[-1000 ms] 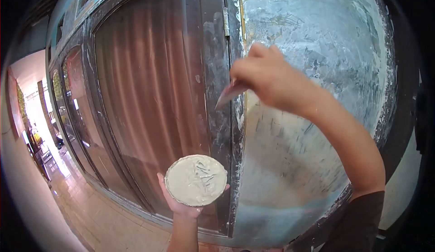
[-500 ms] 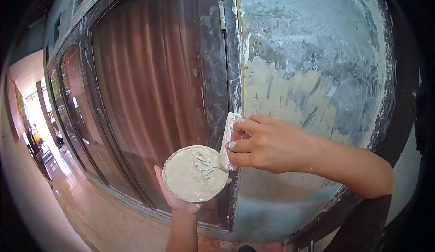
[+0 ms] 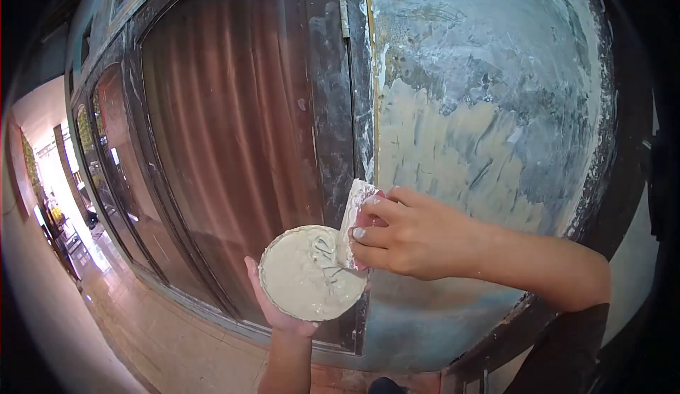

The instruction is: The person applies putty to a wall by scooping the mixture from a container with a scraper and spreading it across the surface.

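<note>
From below and the side, my left hand (image 3: pixel 275 307) holds a round tub (image 3: pixel 263 280) of cream-coloured wall putty (image 3: pixel 301 273). Dark streaks mark the putty on its right side. The fingers of my right hand (image 3: pixel 407 234) are closed round a putty scraper (image 3: pixel 354 213), reddish and smeared with white. Its lower corner touches the putty near the tub's right rim. White putty sticks to one fingertip of that hand. Behind it stands a grey-blue wall (image 3: pixel 467 47), its middle covered by a rough cream putty layer (image 3: pixel 453 139).
A dark framed window (image 3: pixel 333 110) with a brown curtain (image 3: pixel 227 125) behind the glass stands left of the wall. A metal hinge (image 3: pixel 344 16) sits on its frame. Tiled floor (image 3: pixel 191 344) runs below, towards a bright opening at far left.
My right hand and the scraper have shifted slightly down, and the tub has moved a little right and down. The scraper's lower corner now overlaps the putty more.
</note>
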Demonstrator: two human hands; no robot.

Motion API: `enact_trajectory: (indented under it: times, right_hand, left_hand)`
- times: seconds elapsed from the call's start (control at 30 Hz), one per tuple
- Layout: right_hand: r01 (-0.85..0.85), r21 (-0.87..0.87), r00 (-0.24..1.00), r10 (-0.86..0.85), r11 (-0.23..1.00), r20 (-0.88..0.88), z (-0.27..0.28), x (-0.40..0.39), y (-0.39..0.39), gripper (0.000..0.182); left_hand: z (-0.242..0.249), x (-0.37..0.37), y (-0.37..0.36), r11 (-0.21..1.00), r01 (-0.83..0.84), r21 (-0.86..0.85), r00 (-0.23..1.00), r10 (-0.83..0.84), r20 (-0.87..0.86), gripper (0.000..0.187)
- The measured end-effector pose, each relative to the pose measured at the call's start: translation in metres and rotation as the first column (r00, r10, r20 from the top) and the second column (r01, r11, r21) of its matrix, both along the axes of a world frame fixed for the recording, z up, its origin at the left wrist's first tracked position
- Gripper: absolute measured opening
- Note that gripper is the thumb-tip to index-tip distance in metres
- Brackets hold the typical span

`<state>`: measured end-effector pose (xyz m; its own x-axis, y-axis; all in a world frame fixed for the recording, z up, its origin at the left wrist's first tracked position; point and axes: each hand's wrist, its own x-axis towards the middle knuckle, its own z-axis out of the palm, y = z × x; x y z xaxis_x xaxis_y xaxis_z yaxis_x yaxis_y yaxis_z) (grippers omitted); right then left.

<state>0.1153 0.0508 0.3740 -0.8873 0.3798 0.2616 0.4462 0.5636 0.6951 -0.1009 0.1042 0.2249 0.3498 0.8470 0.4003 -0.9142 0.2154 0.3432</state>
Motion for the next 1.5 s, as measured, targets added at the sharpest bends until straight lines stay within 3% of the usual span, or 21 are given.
enact_trajectory:
  times: [0.07, 0.17, 0.27, 0.33, 0.53, 0.6, 0.67, 0.73, 0.93, 1.0, 1.07, 1.13, 1.2, 1.33, 1.4, 1.43, 1.5]
  right_hand:
    - [-0.014, 0.015, 1.000, 0.014, 1.000, -0.016, -0.003, -0.001, -0.001, 0.028]
    - [-0.001, 0.063, 1.000, 0.002, 0.998, -0.008, -0.005, -0.003, -0.004, 0.027]
    - [-0.009, 0.110, 0.998, 0.015, 0.994, -0.055, -0.009, -0.003, -0.003, 0.027]
    - [-0.043, 0.186, 0.988, 0.069, 0.982, -0.135, -0.011, -0.003, -0.004, 0.008]
    - [0.055, 0.229, 0.986, -0.017, 0.972, -0.165, -0.005, 0.011, -0.004, 0.013]
    - [0.075, 0.178, 0.979, -0.038, 0.981, -0.200, 0.003, 0.018, -0.001, 0.015]
    - [0.141, 0.051, 0.936, -0.117, 0.989, -0.332, 0.013, 0.024, 0.002, 0.024]
    - [0.133, 0.055, 0.920, -0.103, 0.990, -0.378, 0.025, 0.033, 0.009, 0.019]
    - [0.378, 0.095, 0.782, -0.263, 0.921, -0.564, 0.089, 0.063, 0.021, 0.021]
    - [0.461, 0.058, 0.674, -0.307, 0.885, -0.671, 0.110, 0.071, 0.021, 0.019]
    - [0.462, 0.078, 0.655, -0.280, 0.883, -0.702, 0.127, 0.077, 0.024, 0.019]
    - [0.467, 0.098, 0.633, -0.254, 0.879, -0.731, 0.142, 0.085, 0.031, 0.018]
    - [0.329, 0.098, 0.619, -0.136, 0.939, -0.773, 0.152, 0.090, 0.042, 0.020]
    - [0.411, 0.090, 0.579, -0.183, 0.907, -0.795, 0.157, 0.082, 0.058, 0.021]
    - [0.426, 0.020, 0.565, -0.249, 0.905, -0.786, 0.159, 0.079, 0.065, 0.023]
    - [0.442, 0.047, 0.579, -0.245, 0.896, -0.778, 0.156, 0.077, 0.072, 0.023]
    - [0.471, -0.003, 0.561, -0.302, 0.882, -0.771, 0.153, 0.070, 0.074, 0.024]
  left_hand:
    - [0.000, 0.003, -0.003, 0.998, 0.038, 0.044, 0.999, -0.038, -0.001, 0.093]
    - [-0.002, 0.009, -0.006, 0.999, -0.034, -0.023, 0.999, 0.034, -0.002, 0.092]
    - [-0.002, 0.013, -0.009, 0.998, 0.065, 0.020, 0.991, -0.067, 0.117, 0.091]
    - [0.001, 0.018, -0.013, 0.995, 0.081, 0.059, 0.988, -0.088, 0.124, 0.083]
    - [-0.002, 0.022, -0.009, 0.998, 0.022, -0.052, 1.000, -0.021, 0.015, 0.088]
    - [0.002, 0.024, -0.010, 0.982, 0.179, 0.061, 0.975, -0.185, 0.119, 0.089]
    - [-0.006, 0.024, -0.004, 0.995, 0.102, 0.007, 0.993, -0.102, 0.062, 0.089]
    - [-0.008, 0.024, -0.001, 0.995, 0.061, -0.080, 0.997, -0.056, 0.061, 0.091]
    - [-0.012, 0.020, 0.005, 0.993, 0.041, -0.108, 0.999, -0.039, 0.016, 0.094]
    - [-0.015, 0.016, 0.006, 0.995, 0.021, -0.093, 1.000, -0.020, 0.013, 0.092]
    - [-0.016, 0.012, 0.006, 0.997, 0.006, -0.075, 1.000, -0.005, 0.011, 0.090]
    - [-0.013, 0.008, 0.004, 0.989, 0.148, 0.003, 0.984, -0.147, 0.103, 0.091]
    - [-0.020, 0.007, 0.011, 0.993, 0.105, -0.051, 0.991, -0.100, 0.092, 0.092]
    - [-0.021, 0.002, 0.010, 0.989, 0.145, 0.027, 0.983, -0.148, 0.105, 0.091]
    - [-0.023, 0.000, 0.011, 0.985, 0.097, -0.141, 0.984, -0.074, 0.160, 0.091]
    - [-0.024, -0.002, 0.013, 0.960, 0.195, -0.200, 0.947, -0.132, 0.292, 0.093]
    - [-0.022, -0.004, 0.008, 0.981, 0.139, -0.138, 0.975, -0.111, 0.191, 0.093]
